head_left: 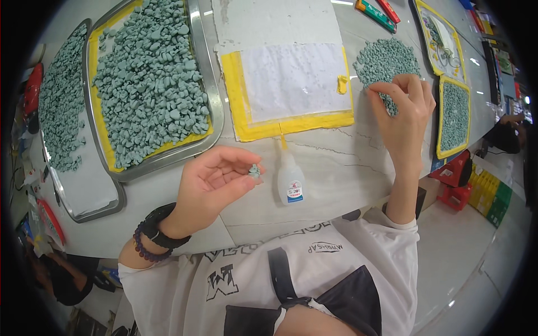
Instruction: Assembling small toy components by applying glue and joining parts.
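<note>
My left hand pinches a small grey-green, stone-like piece between thumb and fingertips. My right hand hangs over a loose pile of smaller grey-green pieces, thumb and index finger pressed together. Whatever may be between those fingertips is too small to make out. Between both hands a white squeeze glue bottle with a yellow nozzle lies on the table, its thin tip toward the board. That board is covered with a white sheet edged in yellow tape, and a yellow lump sits at its right edge.
At the left, a metal-rimmed tray holds many larger grey-green pieces, with a second tray beyond it. Two yellow-edged trays stand at the right. A green box and a red tool lie at the back.
</note>
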`<state>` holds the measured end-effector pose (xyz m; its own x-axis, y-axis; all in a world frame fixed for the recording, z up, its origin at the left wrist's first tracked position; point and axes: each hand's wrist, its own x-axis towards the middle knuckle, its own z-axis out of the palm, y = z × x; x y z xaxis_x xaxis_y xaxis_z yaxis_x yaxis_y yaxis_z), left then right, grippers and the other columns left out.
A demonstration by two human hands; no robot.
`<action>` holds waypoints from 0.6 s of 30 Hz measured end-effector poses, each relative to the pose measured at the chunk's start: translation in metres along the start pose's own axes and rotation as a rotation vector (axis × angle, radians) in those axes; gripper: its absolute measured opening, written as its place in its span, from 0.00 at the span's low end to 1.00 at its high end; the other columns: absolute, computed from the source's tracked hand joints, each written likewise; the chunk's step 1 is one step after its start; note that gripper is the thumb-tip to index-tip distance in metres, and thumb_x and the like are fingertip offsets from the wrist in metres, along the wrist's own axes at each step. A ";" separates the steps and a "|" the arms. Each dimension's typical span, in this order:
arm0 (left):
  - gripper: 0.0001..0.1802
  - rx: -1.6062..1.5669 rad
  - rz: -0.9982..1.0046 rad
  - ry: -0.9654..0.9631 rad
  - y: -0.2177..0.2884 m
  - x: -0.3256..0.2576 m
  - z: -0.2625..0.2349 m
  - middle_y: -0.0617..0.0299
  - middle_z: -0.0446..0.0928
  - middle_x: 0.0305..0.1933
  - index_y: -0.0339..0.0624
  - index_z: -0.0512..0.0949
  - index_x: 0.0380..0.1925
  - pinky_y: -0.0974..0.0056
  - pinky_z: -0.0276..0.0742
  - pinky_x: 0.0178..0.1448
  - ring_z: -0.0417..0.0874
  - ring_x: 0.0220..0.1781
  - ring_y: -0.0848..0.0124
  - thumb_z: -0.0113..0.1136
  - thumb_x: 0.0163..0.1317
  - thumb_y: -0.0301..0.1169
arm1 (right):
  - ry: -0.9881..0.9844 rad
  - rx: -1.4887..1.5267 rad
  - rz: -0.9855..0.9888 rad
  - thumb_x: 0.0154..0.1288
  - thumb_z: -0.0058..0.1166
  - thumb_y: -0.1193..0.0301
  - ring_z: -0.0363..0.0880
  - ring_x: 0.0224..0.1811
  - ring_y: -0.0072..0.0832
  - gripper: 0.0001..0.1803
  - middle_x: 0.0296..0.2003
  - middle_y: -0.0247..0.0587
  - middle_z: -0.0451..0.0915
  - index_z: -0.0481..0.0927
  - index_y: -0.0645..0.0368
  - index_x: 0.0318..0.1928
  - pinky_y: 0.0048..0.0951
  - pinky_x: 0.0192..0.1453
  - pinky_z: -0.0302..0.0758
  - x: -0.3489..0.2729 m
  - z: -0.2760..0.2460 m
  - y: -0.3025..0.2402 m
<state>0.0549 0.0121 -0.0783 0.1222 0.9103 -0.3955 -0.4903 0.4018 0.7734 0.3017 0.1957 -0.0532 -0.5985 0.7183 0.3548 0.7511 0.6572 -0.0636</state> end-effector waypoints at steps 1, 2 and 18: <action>0.15 -0.005 -0.002 -0.011 0.000 0.000 0.000 0.55 0.76 0.47 0.30 0.71 0.48 0.67 0.76 0.56 0.78 0.51 0.71 0.54 0.60 0.15 | 0.000 -0.019 -0.010 0.46 0.65 0.76 0.68 0.34 0.30 0.08 0.30 0.32 0.71 0.81 0.54 0.29 0.30 0.44 0.62 -0.001 0.002 0.000; 0.15 -0.005 -0.001 -0.009 0.001 0.000 -0.001 0.55 0.76 0.47 0.30 0.71 0.48 0.67 0.76 0.56 0.78 0.51 0.71 0.54 0.60 0.15 | 0.000 -0.038 -0.019 0.46 0.65 0.76 0.68 0.35 0.30 0.08 0.30 0.31 0.71 0.81 0.54 0.29 0.30 0.44 0.61 -0.001 0.004 -0.001; 0.16 0.073 0.006 0.036 0.001 -0.001 0.002 0.52 0.77 0.45 0.30 0.71 0.47 0.65 0.77 0.54 0.79 0.47 0.70 0.54 0.57 0.15 | 0.018 0.034 0.030 0.45 0.66 0.77 0.70 0.35 0.30 0.09 0.30 0.33 0.72 0.81 0.55 0.29 0.32 0.42 0.64 -0.004 -0.001 -0.001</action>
<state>0.0561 0.0122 -0.0760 0.0881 0.9089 -0.4075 -0.4268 0.4041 0.8090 0.3032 0.1921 -0.0534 -0.5708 0.7337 0.3687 0.7583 0.6433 -0.1061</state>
